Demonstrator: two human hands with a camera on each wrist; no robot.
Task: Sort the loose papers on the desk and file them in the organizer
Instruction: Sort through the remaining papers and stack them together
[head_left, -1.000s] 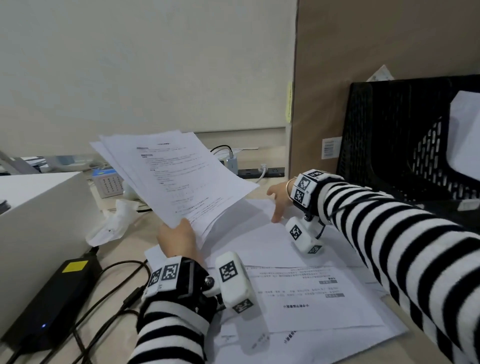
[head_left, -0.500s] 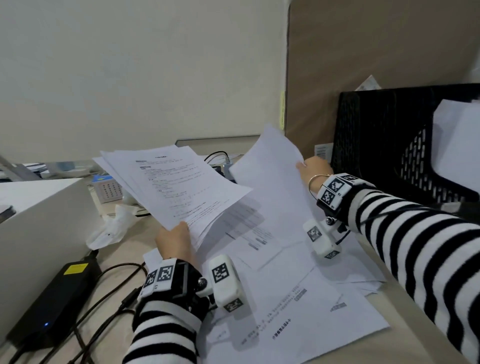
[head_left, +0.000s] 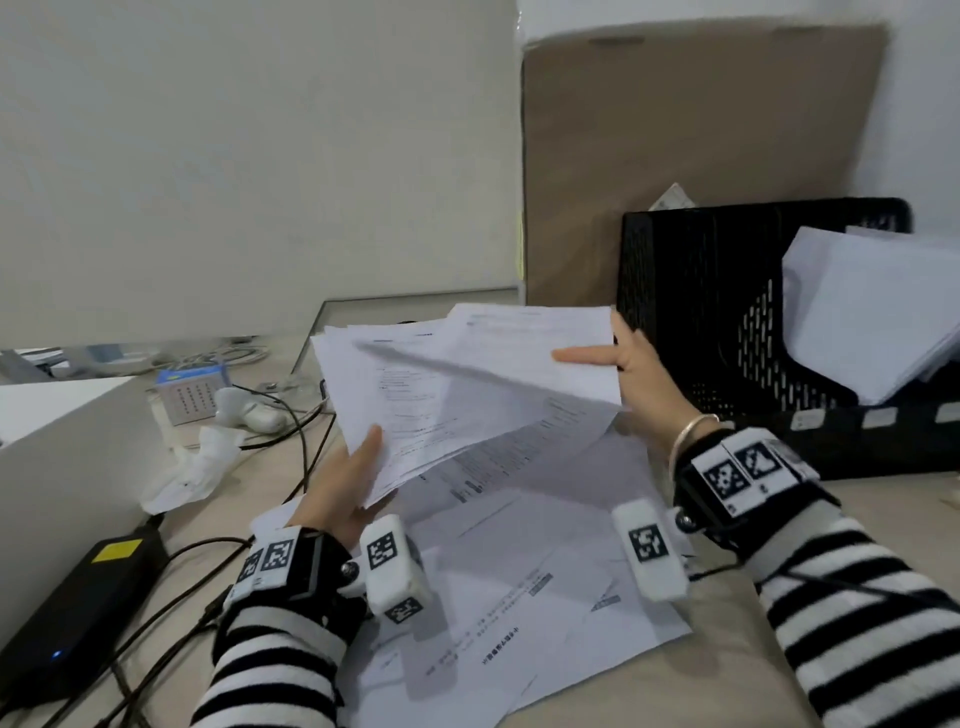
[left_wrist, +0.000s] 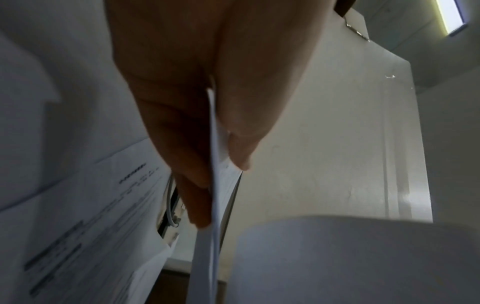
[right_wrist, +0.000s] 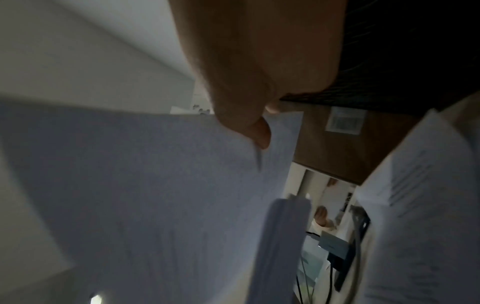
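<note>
My left hand (head_left: 358, 478) pinches a stack of printed papers (head_left: 415, 395) by its lower edge, thumb on top; the left wrist view shows the stack (left_wrist: 213, 185) edge-on between thumb and fingers. My right hand (head_left: 623, 364) pinches a single sheet (head_left: 519, 343) by its right edge and holds it over the top of that stack; in the right wrist view the thumb presses on this sheet (right_wrist: 155, 174). More loose papers (head_left: 519, 597) lie spread on the desk below both hands. The black mesh organizer (head_left: 727, 312) stands at the right, with white sheets (head_left: 872, 312) in it.
A brown board (head_left: 675, 156) leans behind the organizer. At the left are a white box (head_left: 62, 467), a black power brick (head_left: 78, 597) with cables, crumpled tissue (head_left: 192, 467) and a small desk calendar (head_left: 192, 395).
My right hand lifted a sheet off the desk and swung it left onto the stack in my left hand. The view has tilted up and right, showing more of the organizer.
</note>
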